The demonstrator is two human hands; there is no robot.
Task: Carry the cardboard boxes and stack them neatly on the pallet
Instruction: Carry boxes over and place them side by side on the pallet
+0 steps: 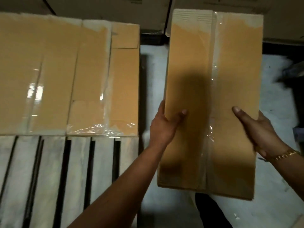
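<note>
I hold a long taped cardboard box in the air at the right, above the pale floor. My left hand grips its left side with the thumb on top. My right hand grips its right side, thumb on the top face. On the slatted pallet at the left lie several flat taped cardboard boxes side by side, filling the far part of it. The near slats are bare.
More large cardboard cartons stand along the back. A strip of pale floor runs between the pallet's right edge and the held box. Something dark lies at the far right edge.
</note>
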